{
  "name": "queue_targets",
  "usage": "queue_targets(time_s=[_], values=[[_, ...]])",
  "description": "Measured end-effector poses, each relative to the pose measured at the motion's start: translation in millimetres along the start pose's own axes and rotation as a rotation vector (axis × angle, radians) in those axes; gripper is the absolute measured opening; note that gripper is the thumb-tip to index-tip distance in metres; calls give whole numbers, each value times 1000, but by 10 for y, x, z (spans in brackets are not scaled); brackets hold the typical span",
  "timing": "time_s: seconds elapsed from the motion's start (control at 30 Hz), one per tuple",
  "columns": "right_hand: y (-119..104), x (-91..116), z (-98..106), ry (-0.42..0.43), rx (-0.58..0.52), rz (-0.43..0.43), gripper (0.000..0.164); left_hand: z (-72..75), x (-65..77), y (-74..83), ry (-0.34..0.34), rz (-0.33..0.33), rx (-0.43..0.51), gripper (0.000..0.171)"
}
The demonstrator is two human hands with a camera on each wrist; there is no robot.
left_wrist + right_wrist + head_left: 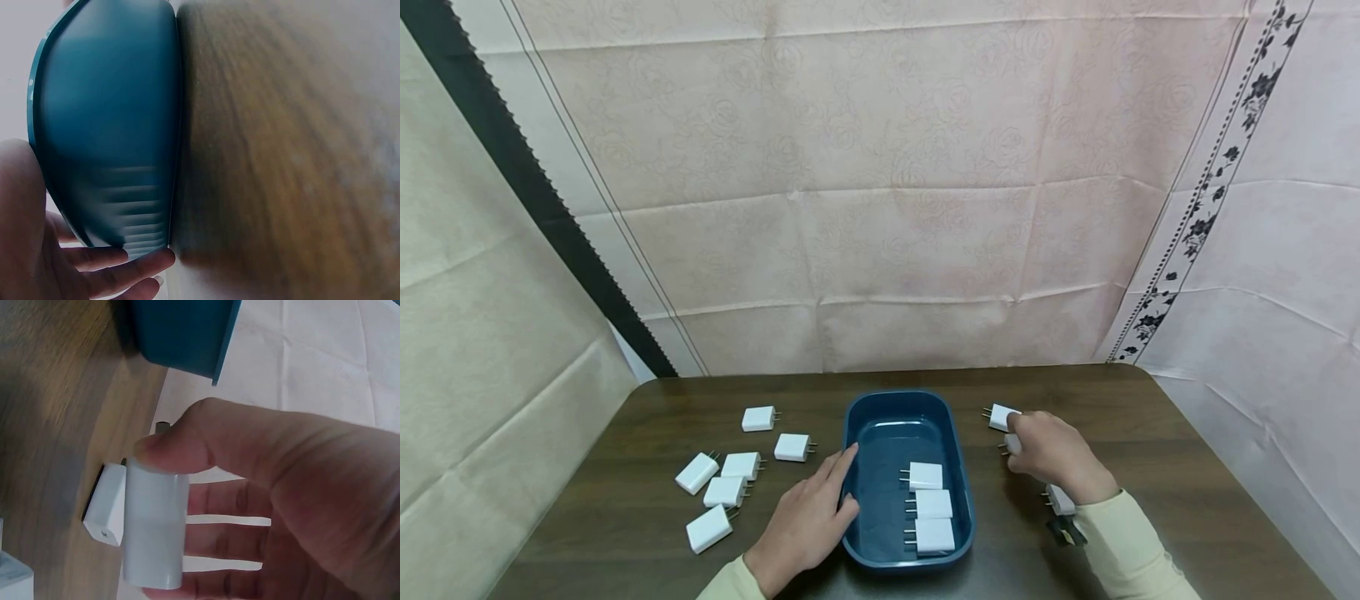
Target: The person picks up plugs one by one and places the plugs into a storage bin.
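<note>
Surface: brown wood-grain table (1108, 417), beneath the fingers of both hands.
Right fingers: right hand (1051, 454) clamped on a white plug adapter (153, 528), thumb on one face, fingertips opposite; gaps show between the fingers.
Left fingers: left hand (808, 518) holding the side wall of the blue tray (898, 446); thumb at the rim, lower fingers along the outer wall, thumb and index tips apart.
Ahead of right fingertips: second adapter (1001, 417), just beside the held one.
Behind right fingers, by the wrist: third adapter (1061, 500), prongs toward the tray; dark object (1066, 531) next to it, identity unclear.
Between the hands: tray with three stowed adapters (933, 504) in a close row, on the side away from the left fingers, prongs toward them.
Outward of left fingers: six loose adapters (741, 465), white, at varied angles.
Beyond all fingers: pale patterned cloth (895, 208), creased, rising behind the table.
</note>
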State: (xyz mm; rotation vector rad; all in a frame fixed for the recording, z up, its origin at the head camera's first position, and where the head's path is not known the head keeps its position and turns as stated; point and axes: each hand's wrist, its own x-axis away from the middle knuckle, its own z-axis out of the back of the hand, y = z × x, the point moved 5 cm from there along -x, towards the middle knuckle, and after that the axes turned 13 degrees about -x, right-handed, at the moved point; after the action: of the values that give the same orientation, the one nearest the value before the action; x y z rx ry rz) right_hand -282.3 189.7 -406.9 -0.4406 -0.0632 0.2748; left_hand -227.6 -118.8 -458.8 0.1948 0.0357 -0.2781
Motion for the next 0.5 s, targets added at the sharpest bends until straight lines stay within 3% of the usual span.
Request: queue_targets(time_s=[0.5], values=[[-223, 40, 52, 158, -22, 110, 32, -6, -1, -4, 5, -1, -5, 63]])
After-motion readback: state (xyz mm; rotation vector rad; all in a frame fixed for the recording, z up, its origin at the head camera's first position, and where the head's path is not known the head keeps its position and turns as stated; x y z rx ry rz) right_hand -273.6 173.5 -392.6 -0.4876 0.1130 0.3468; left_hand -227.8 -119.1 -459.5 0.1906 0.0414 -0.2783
